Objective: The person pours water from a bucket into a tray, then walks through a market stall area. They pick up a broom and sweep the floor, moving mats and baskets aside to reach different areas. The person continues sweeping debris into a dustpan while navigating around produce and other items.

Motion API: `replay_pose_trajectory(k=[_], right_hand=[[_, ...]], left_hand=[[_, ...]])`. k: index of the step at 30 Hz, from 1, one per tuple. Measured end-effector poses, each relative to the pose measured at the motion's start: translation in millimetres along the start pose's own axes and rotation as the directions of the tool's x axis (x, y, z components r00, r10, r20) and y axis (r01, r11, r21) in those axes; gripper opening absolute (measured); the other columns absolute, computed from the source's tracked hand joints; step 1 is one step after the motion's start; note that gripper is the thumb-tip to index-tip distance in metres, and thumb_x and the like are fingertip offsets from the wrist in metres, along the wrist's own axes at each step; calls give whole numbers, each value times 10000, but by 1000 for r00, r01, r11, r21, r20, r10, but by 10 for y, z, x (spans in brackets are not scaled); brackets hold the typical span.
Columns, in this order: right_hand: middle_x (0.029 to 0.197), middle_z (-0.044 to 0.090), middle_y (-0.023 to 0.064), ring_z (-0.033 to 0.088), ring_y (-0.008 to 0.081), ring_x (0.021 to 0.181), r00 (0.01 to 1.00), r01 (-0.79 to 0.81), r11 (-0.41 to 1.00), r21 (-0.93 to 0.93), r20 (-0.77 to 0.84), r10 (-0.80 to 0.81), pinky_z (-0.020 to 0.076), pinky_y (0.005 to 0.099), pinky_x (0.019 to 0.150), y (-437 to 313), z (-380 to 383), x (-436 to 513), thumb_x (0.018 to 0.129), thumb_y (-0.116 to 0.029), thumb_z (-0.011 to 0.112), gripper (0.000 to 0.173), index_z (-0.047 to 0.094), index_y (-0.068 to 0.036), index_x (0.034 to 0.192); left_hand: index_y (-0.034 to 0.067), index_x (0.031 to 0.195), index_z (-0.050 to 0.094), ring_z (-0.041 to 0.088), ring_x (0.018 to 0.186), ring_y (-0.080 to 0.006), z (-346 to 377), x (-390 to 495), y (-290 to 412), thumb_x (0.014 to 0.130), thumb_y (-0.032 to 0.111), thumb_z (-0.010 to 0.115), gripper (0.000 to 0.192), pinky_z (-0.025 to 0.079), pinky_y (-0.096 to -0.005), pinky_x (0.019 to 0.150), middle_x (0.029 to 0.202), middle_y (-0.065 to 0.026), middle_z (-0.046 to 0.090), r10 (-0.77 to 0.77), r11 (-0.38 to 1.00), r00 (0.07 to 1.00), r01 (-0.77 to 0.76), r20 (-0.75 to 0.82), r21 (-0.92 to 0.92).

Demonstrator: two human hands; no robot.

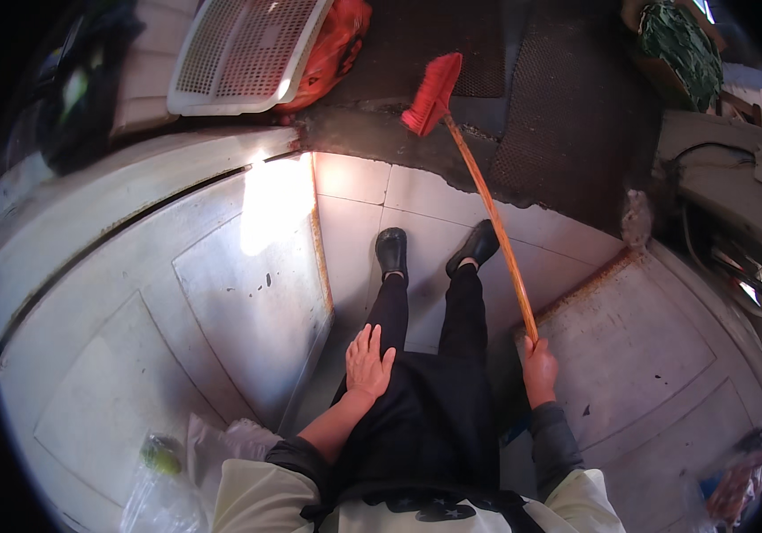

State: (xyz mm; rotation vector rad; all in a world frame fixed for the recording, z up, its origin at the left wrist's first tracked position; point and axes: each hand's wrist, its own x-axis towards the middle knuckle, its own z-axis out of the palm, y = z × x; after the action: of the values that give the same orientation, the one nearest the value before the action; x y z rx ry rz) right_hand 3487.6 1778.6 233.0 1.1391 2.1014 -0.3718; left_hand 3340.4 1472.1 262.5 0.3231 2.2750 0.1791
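My right hand (541, 371) is closed around the upper end of a wooden broom handle (495, 221). The handle slants away from me to a red broom head (435, 93) with red bristles, over the dark ground beyond the tiles. My left hand (368, 361) holds nothing; its fingers are somewhat spread, and it lies on or just above my dark-clad thigh. Below, my black clogs (392, 252) stand on the white floor tiles (421, 190).
White panelled doors or cabinets with rusty edges flank me at left (247, 280) and right (634, 346). A white plastic basket (177, 100) and a red plastic bag (334, 56) sit at upper left. Dark textured mats (554, 100) cover the ground ahead. Green leaves (679, 50) fill a box at upper right.
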Motion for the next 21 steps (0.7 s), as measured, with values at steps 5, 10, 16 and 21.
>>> replay_pose_trajectory(k=[5, 10, 16, 21], right_hand=[[622, 582, 240, 578, 440, 601, 977, 170, 953, 252, -168, -130, 451, 532, 527, -398, 276, 438, 935, -394, 499, 368, 498, -46, 817], [637, 584, 247, 579, 444, 613, 995, 77, 979, 186, -73, -64, 452, 532, 536, -247, 97, -63, 942, -393, 487, 390, 492, -28, 805], [653, 586, 252, 577, 451, 620, 970, 212, 950, 230, -164, -177, 444, 526, 530, -648, 103, 413, 943, -374, 494, 379, 504, -15, 821], [649, 595, 242, 585, 442, 616, 992, 126, 941, 314, -52, -115, 457, 514, 538, -638, 192, 205, 948, -373, 481, 376, 514, -18, 829]], left_hand=[[63, 1378, 375, 339, 1294, -320, 3, -21, -14, 924, 368, 460, 554, 241, -431, 1084, 1409, -154, 368, 11, 1000, 1000, -11, -6, -10], [62, 1375, 380, 343, 1290, -325, -26, -11, -13, 923, 376, 461, 556, 245, -433, 1081, 1409, -157, 367, 18, 1000, 1000, -19, -21, -19], [63, 1382, 368, 335, 1295, -323, -4, 35, -9, 926, 373, 456, 558, 240, -431, 1086, 1416, -155, 357, 59, 998, 997, -60, -53, -5], [68, 1385, 363, 318, 1306, -313, -24, 35, -6, 923, 382, 462, 567, 234, -427, 1092, 1423, -148, 345, 0, 1000, 1000, 0, 16, 1]])
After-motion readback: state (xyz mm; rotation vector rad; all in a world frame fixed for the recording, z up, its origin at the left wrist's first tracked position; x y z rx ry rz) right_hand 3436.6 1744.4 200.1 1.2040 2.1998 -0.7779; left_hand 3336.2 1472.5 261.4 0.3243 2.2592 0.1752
